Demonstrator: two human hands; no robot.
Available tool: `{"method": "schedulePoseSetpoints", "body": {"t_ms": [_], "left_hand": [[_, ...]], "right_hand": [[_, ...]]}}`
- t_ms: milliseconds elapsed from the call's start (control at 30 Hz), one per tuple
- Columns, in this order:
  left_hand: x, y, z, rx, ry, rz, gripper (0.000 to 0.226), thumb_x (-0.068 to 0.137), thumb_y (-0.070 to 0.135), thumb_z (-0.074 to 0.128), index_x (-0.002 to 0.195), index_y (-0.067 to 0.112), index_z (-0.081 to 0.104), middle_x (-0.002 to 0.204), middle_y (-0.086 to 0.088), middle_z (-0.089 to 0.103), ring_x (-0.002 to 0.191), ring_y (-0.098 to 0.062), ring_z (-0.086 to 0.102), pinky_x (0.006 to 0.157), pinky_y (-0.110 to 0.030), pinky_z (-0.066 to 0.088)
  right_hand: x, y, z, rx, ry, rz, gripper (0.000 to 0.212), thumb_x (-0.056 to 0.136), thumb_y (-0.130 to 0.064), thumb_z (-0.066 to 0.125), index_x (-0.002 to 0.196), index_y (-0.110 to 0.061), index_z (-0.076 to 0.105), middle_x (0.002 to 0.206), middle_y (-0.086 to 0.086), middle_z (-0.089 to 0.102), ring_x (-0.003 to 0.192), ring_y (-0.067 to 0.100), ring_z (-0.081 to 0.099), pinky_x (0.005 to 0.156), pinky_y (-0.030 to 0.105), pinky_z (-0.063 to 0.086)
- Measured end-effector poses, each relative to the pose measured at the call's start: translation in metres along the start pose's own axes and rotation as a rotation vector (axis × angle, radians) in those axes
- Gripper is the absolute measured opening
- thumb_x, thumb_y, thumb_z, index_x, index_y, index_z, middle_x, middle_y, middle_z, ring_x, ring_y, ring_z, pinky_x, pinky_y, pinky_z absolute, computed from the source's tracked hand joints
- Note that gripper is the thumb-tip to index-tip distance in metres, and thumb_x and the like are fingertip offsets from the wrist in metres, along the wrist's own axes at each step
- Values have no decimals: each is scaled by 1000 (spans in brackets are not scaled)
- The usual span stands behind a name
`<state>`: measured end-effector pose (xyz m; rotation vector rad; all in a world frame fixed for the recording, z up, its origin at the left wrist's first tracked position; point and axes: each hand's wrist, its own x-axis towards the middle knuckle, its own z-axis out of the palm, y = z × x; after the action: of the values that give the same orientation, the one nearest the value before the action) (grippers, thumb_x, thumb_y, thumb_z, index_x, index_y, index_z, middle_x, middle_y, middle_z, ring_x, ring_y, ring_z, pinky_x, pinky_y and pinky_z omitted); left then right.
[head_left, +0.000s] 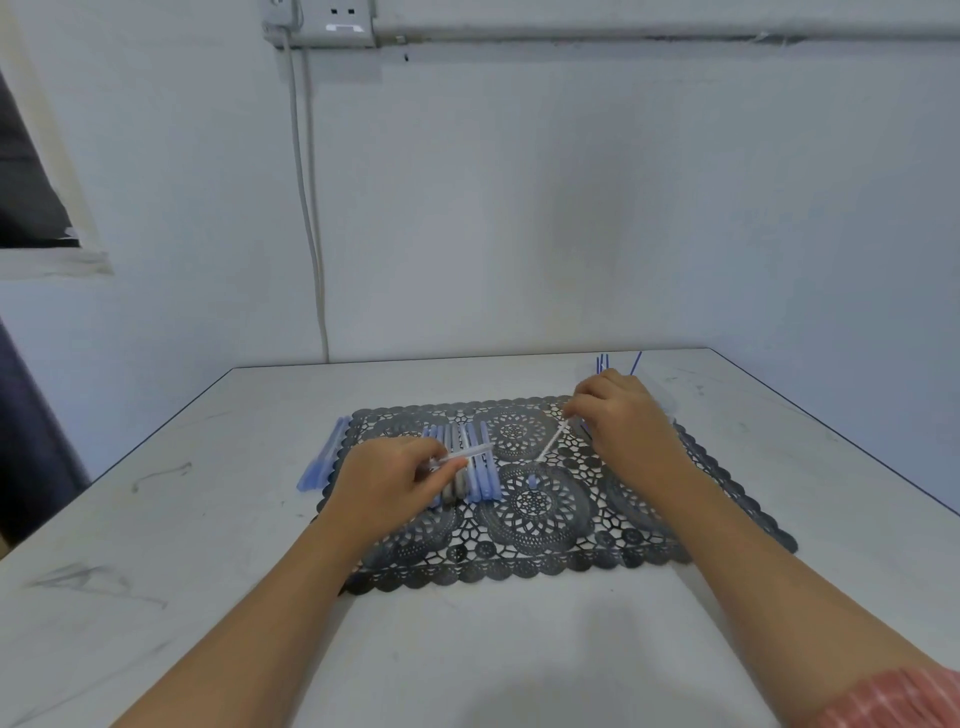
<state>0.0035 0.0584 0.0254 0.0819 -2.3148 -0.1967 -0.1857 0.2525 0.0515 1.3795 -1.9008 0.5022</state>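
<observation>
Two parts sit mid-frame over the black mat (535, 519): left hand (387, 480) pinches a clear pen barrel (467, 455) pointing right, right hand (618, 415) pinches a thin white refill (551, 442) slanting down-left toward it, tips apart, so probably refill goes in leftward.

Mat (644, 525) lies on table (467, 649); pen row (480, 467) on mat's left part; refills (602, 362) behind mat's right corner.
</observation>
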Motion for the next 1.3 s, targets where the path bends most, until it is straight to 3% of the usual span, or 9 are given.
{"method": "schedulePoseSetpoints", "body": {"t_ms": [200, 333, 500, 600, 767, 1033, 1300], "left_hand": [[0, 1, -1, -8, 0, -16, 43, 84, 55, 46, 78, 21, 72, 49, 17, 50, 40, 5, 43, 44, -10, 36], [0, 1, -1, -13, -2, -29, 45, 84, 56, 45, 78, 21, 72, 48, 16, 47, 41, 6, 42, 45, -12, 38], [0, 1, -1, -4, -8, -35, 46, 83, 56, 43, 79, 21, 72, 49, 15, 50, 43, 3, 46, 45, -12, 39], [0, 2, -1, -7, -9, -18, 44, 84, 55, 45, 79, 20, 72, 49, 16, 50, 41, 4, 45, 45, -9, 35], [0, 3, -1, -12, -2, -23, 44, 84, 55, 44, 77, 20, 72, 50, 16, 50, 42, 3, 45, 46, -10, 36], [-1, 2, -2, 19, 0, -29, 45, 84, 56, 43, 76, 22, 71, 49, 13, 55, 42, -1, 50, 45, -11, 37], [-1, 2, -2, -5, 8, -42, 44, 83, 56, 44, 77, 22, 71, 50, 12, 56, 44, -2, 51, 46, -15, 41]], "right_hand": [[-5, 9, 10, 254, -116, 185, 21, 73, 15, 59, 72, -5, 65, 88, 12, 65, 87, 29, 61, 76, 30, 45], [-11, 9, 17, 199, -153, 99, 19, 69, 14, 68, 64, -5, 67, 88, 13, 65, 87, 28, 60, 77, 29, 44], [-12, 17, 21, 9, -230, 76, 18, 61, -3, 81, 63, -19, 72, 79, -1, 69, 86, 24, 61, 74, 36, 46], [-12, 17, 21, -130, -335, 49, 17, 67, -8, 79, 74, -24, 75, 90, -5, 71, 103, 23, 58, 84, 38, 41], [-10, 15, 23, -271, -546, 71, 21, 88, -18, 60, 100, -32, 71, 121, -10, 61, 130, 15, 34, 104, 35, 22], [-9, 13, 23, -361, -551, 108, 28, 87, -13, 57, 110, -26, 67, 137, -3, 47, 138, 21, 20, 110, 42, 13], [-12, 11, 23, -277, -465, 211, 20, 86, -19, 59, 94, -31, 73, 142, -1, 39, 138, 27, 13, 110, 43, 8]]}}
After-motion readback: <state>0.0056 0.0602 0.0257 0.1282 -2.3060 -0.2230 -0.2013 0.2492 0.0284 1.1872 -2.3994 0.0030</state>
